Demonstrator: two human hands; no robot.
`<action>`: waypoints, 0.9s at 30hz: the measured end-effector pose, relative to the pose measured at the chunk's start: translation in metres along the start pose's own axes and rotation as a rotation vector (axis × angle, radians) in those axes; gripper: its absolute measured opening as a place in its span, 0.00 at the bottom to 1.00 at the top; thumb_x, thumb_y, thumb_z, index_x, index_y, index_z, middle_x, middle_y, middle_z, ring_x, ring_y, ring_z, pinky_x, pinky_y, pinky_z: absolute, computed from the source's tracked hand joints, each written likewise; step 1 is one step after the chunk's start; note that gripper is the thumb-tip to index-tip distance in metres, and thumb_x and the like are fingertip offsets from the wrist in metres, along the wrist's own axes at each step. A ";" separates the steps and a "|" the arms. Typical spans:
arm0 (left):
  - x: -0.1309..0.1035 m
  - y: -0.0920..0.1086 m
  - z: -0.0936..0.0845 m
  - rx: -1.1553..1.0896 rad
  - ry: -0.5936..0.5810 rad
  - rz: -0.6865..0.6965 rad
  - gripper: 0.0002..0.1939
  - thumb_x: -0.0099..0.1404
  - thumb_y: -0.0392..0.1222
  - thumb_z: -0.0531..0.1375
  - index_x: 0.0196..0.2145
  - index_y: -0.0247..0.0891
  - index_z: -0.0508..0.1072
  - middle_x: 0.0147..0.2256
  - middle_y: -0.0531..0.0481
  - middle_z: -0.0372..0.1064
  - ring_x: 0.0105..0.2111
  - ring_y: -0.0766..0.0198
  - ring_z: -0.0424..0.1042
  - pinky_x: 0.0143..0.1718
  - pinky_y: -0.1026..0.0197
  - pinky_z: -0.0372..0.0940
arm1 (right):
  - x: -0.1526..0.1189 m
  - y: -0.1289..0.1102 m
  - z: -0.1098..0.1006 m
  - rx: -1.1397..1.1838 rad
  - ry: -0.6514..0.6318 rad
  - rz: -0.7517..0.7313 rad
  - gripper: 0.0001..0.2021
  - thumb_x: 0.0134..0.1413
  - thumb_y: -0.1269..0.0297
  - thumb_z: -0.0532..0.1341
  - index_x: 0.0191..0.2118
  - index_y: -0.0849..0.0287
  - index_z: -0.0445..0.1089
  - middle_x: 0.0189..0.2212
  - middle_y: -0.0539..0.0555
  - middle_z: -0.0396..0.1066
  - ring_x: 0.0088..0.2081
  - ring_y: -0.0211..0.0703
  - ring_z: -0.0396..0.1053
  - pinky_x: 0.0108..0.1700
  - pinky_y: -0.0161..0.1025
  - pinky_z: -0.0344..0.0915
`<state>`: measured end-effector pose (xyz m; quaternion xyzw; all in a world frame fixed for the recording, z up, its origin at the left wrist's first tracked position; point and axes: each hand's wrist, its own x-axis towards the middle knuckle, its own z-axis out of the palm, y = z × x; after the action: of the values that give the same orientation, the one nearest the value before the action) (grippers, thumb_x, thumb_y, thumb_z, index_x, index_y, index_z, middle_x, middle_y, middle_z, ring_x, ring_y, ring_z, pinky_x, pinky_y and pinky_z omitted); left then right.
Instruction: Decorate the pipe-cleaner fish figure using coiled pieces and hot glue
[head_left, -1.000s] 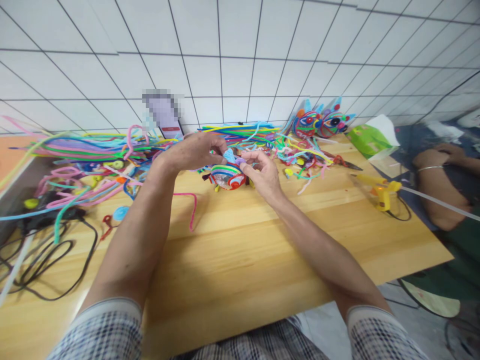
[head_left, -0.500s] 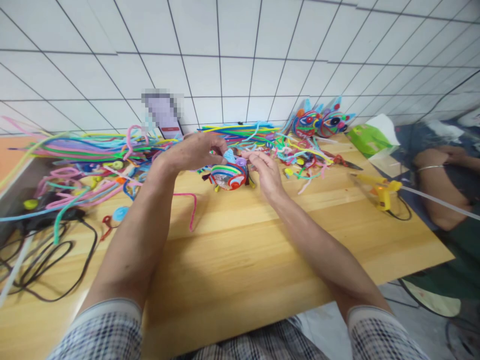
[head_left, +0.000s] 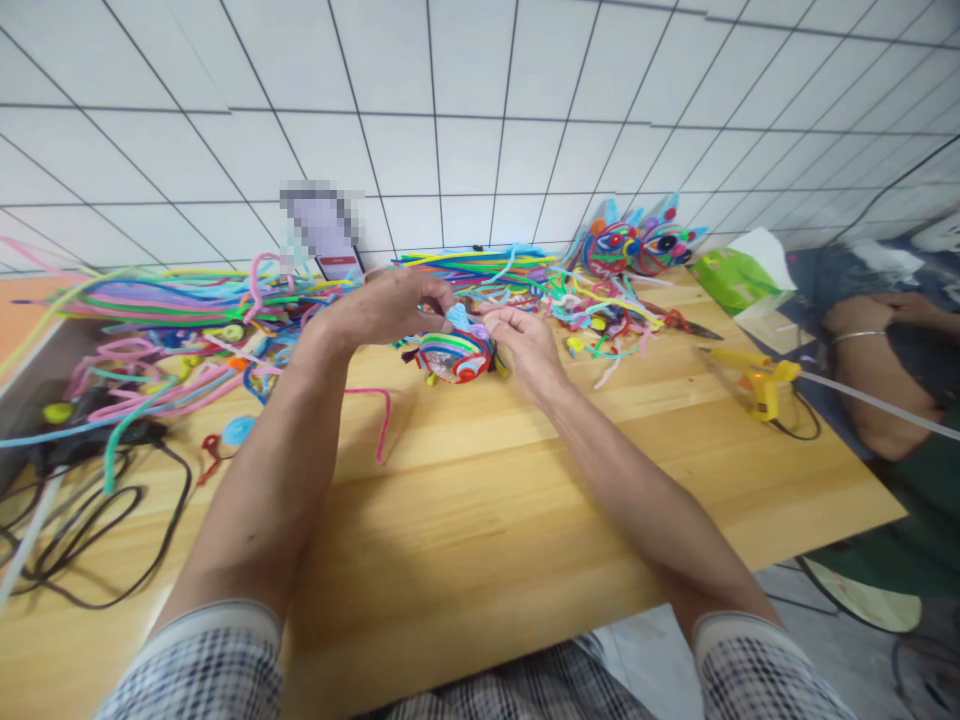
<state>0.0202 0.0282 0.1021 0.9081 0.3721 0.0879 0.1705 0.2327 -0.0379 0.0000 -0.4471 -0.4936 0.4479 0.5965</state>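
A small round pipe-cleaner figure (head_left: 452, 362) stands on the wooden table between my hands, with coloured stripes, a silvery patch, a red and white coil and a light blue tuft on top. From the left, my left hand (head_left: 397, 305) reaches over it, thumb and fingers closed at the blue tuft. My right hand (head_left: 525, 340) pinches at the figure's upper right side, by a purple piece. Its fingertips partly cover what they grip. A bent pink pipe cleaner (head_left: 386, 425) lies nearer to me, by my left forearm.
Loose pipe cleaners (head_left: 150, 300) are heaped at the left and back. A phone (head_left: 326, 230) leans on the tiled wall. Two finished-looking figures (head_left: 637, 245) stand back right, near scissors (head_left: 690, 325) and a yellow glue gun (head_left: 761, 380). Black cable (head_left: 180, 510) coils left. Another person's arm (head_left: 862, 360) is at right.
My right hand has shifted slightly left, closer against the figure's top. The left hand stays at the blue tuft, and the figure has barely turned.
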 end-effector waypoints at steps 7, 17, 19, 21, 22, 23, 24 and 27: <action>-0.001 0.002 0.000 0.003 0.000 -0.011 0.14 0.63 0.51 0.61 0.39 0.40 0.81 0.31 0.55 0.77 0.31 0.64 0.71 0.32 0.65 0.55 | 0.000 0.002 -0.001 -0.025 -0.024 0.009 0.11 0.51 0.53 0.71 0.33 0.54 0.76 0.49 0.56 0.80 0.53 0.51 0.76 0.58 0.49 0.72; 0.000 0.002 0.000 0.000 -0.008 -0.026 0.15 0.62 0.51 0.61 0.40 0.41 0.83 0.33 0.53 0.79 0.32 0.62 0.72 0.34 0.63 0.57 | 0.000 -0.002 0.001 0.034 -0.021 0.071 0.08 0.46 0.60 0.69 0.35 0.53 0.76 0.48 0.53 0.81 0.51 0.48 0.77 0.57 0.47 0.74; -0.001 0.002 0.000 0.002 -0.006 -0.028 0.15 0.62 0.50 0.61 0.40 0.42 0.83 0.32 0.53 0.78 0.32 0.62 0.72 0.34 0.63 0.57 | 0.000 -0.003 0.000 0.049 -0.015 0.077 0.09 0.49 0.59 0.69 0.37 0.53 0.77 0.46 0.53 0.81 0.51 0.49 0.77 0.58 0.48 0.74; -0.001 0.002 0.000 0.000 -0.002 -0.020 0.15 0.62 0.50 0.61 0.39 0.42 0.83 0.32 0.54 0.78 0.31 0.62 0.72 0.33 0.63 0.56 | 0.000 -0.005 0.000 0.076 -0.020 0.080 0.10 0.51 0.57 0.69 0.38 0.53 0.78 0.45 0.54 0.81 0.50 0.49 0.77 0.58 0.49 0.74; 0.000 0.002 0.000 0.000 0.000 -0.015 0.15 0.62 0.50 0.61 0.39 0.41 0.82 0.32 0.54 0.78 0.31 0.62 0.72 0.33 0.63 0.56 | -0.001 -0.006 -0.001 0.093 -0.026 0.079 0.10 0.51 0.55 0.69 0.39 0.53 0.78 0.45 0.54 0.81 0.50 0.49 0.77 0.58 0.49 0.73; 0.000 0.001 0.000 0.000 0.002 -0.012 0.14 0.62 0.50 0.61 0.39 0.41 0.82 0.32 0.54 0.78 0.32 0.62 0.72 0.33 0.63 0.56 | -0.001 -0.006 -0.001 0.106 -0.031 0.078 0.11 0.52 0.54 0.68 0.39 0.53 0.78 0.45 0.54 0.81 0.50 0.49 0.77 0.57 0.49 0.73; 0.000 0.001 0.000 0.001 0.005 -0.010 0.14 0.62 0.50 0.61 0.39 0.41 0.82 0.32 0.54 0.78 0.32 0.62 0.72 0.33 0.63 0.56 | -0.001 -0.006 -0.002 0.110 -0.033 0.076 0.12 0.53 0.53 0.68 0.40 0.53 0.78 0.45 0.54 0.81 0.50 0.49 0.76 0.57 0.49 0.73; 0.000 -0.002 0.001 -0.002 0.009 -0.007 0.14 0.62 0.51 0.62 0.39 0.42 0.82 0.33 0.54 0.78 0.33 0.62 0.73 0.34 0.63 0.57 | 0.000 -0.005 -0.005 0.063 0.010 0.054 0.14 0.55 0.48 0.68 0.41 0.52 0.77 0.46 0.54 0.80 0.50 0.49 0.76 0.56 0.47 0.73</action>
<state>0.0198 0.0293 0.1003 0.9062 0.3761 0.0919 0.1702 0.2379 -0.0392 0.0045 -0.4435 -0.4639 0.4768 0.6006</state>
